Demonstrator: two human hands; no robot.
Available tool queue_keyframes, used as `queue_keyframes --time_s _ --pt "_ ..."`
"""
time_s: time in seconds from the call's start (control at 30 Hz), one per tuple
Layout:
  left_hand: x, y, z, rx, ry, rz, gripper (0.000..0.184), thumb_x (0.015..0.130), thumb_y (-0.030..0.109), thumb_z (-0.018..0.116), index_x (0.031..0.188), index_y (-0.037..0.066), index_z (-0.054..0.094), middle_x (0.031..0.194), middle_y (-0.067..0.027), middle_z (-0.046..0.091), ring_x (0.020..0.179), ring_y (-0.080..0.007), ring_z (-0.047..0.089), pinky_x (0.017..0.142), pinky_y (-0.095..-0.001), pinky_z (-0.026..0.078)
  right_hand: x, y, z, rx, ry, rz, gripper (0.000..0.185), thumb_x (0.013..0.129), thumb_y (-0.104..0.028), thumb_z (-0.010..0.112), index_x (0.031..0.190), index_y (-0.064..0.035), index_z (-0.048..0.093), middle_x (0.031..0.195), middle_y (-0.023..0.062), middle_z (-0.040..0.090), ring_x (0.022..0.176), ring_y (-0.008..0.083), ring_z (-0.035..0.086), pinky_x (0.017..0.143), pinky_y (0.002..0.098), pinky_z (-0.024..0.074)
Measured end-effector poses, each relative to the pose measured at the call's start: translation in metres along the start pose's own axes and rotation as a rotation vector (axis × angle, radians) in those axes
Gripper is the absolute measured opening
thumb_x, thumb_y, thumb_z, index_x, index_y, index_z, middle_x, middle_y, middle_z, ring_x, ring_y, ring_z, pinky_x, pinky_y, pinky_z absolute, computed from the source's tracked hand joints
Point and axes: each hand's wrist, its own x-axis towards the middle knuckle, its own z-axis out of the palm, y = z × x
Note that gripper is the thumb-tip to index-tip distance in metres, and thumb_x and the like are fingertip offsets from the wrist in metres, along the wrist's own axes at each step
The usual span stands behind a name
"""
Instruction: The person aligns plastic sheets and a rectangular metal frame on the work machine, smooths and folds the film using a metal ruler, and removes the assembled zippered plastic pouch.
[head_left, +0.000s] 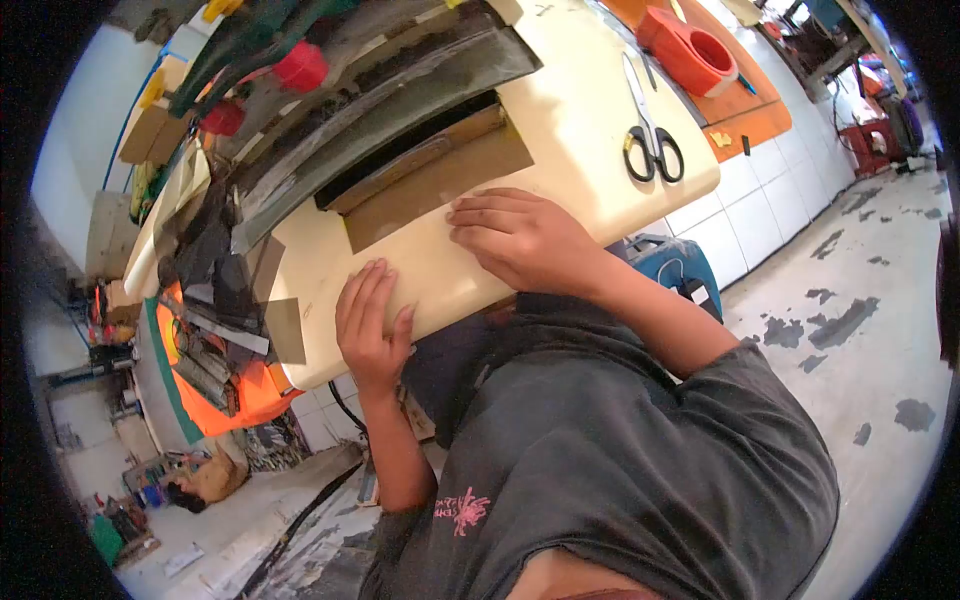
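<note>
apparently, on the cream, smooth table with rounded edge point(590, 100), the flat brown rectangular sheet point(430, 195) is laid just before both hands; it could be skewed if pressed unevenly. the left hand point(370, 325) is rested on the table, thumb apart from fingers. the right hand point(525, 237) is half curled beside the sheet; whether something is pinched cannot be told. the silver scissors with black handles point(653, 145) could be knocked down, being placed near the edge. the sheet's far side is hardly made out in darkness.
</note>
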Motion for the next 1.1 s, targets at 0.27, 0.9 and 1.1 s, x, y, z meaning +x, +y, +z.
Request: queue_keyframes --time_s 0.27,0.9,1.1 --pt "0.019 0.012 -0.003 0.101 -0.002 -0.112 0.072 0.101 0.055 0.065 0.154 0.007 0.057 0.164 -0.0127 0.053 0.156 -0.0347 0.043 0.129 -0.0592 0.026 0.000 -0.004 -0.026 0.009 0.023 0.323 0.045 0.093 -0.009 0.073 0.137 -0.0019 0.067 0.151 0.0180 0.063 0.150 0.0372 0.050 0.123 0.0497 0.0418" --pt "0.014 0.007 0.002 0.100 -0.048 -0.138 0.078 0.097 0.062 0.066 0.154 0.010 0.057 0.163 -0.0099 0.054 0.155 -0.0286 0.046 0.130 -0.0591 0.025 0.004 -0.006 -0.019 -0.239 -0.220 0.301 0.055 0.100 -0.035 0.073 0.145 -0.0048 0.065 0.155 0.0159 0.061 0.152 0.0334 0.048 0.130 0.0512 0.0330" --pt "0.011 0.004 0.009 0.083 0.073 -0.083 0.066 0.098 0.054 0.070 0.140 0.004 0.066 0.153 -0.0107 0.062 0.150 -0.0260 0.052 0.127 -0.0575 0.032 0.005 -0.004 -0.017 -0.205 -0.165 0.294 0.049 0.099 -0.032 0.074 0.140 -0.0037 0.069 0.151 0.0161 0.064 0.149 0.0355 0.052 0.127 0.0509 0.0378"
